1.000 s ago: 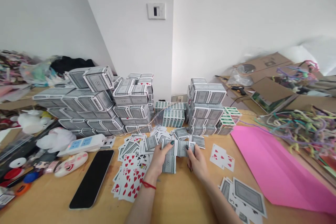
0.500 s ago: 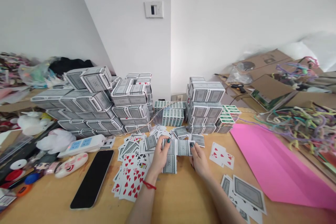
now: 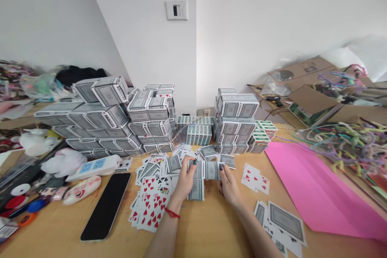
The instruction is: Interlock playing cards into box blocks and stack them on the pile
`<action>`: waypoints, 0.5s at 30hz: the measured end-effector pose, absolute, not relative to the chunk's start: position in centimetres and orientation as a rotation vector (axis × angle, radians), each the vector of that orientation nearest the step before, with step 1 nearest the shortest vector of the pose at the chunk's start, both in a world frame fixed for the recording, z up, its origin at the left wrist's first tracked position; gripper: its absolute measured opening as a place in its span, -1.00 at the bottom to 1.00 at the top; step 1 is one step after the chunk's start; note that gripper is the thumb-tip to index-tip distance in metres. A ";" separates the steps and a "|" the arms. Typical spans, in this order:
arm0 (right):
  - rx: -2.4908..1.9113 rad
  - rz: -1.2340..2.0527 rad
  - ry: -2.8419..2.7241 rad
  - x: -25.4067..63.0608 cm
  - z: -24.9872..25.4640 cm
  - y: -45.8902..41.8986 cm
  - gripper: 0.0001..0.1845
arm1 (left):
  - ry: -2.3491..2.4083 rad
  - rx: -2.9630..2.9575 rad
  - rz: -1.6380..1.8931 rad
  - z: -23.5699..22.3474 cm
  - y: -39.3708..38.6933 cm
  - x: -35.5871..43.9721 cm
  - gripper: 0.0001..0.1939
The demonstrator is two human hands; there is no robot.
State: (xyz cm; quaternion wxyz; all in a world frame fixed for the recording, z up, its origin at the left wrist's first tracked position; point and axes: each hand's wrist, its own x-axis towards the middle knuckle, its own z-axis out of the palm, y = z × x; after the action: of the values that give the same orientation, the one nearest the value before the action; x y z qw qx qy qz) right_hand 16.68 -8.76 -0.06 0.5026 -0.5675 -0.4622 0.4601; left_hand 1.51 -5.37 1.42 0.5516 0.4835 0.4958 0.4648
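Grey-patterned playing cards (image 3: 196, 189), backs up, are gripped at the left by my left hand (image 3: 185, 179), its thumb pressed on top. On the right side, my right hand (image 3: 229, 183) pinches the end of a sideways grey-backed card (image 3: 211, 170) that meets them. Whether these cards are joined or folded together I cannot tell. Just behind both hands lie loose cards (image 3: 173, 164), some face up. Red heart cards (image 3: 152, 209) are spread beside my left forearm.
Stacked blocks of folded cards (image 3: 151, 107) rise at the back left, with another stack (image 3: 237, 127) at the back right. Green card boxes (image 3: 198, 135) stand between them. A black phone (image 3: 105, 207) lies left; pink paper (image 3: 314, 189) and loose cards (image 3: 286, 223) lie right.
My right thumb has slid right, from over the sideways card towards its outer end. My left hand keeps its hold and has barely moved. The view has shifted slightly.
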 end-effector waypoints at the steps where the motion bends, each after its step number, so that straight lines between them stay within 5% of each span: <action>1: -1.372 1.135 -1.126 16.6 -0.1 -8.8 -0.60 | 1.159 1.126 1.102 1.4 -5.4 1.5 -0.74; 15: -1.302 1.184 -1.169 16.6 -0.1 -8.8 -0.67 | 1.120 1.077 1.074 1.5 -5.5 1.5 -0.74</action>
State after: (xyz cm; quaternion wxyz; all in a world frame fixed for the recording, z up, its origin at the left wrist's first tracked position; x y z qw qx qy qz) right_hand 16.57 -8.81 -0.14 0.4922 -0.5365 -0.4816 0.4878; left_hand 1.51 -5.47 1.49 0.5861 0.4620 0.4803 0.4608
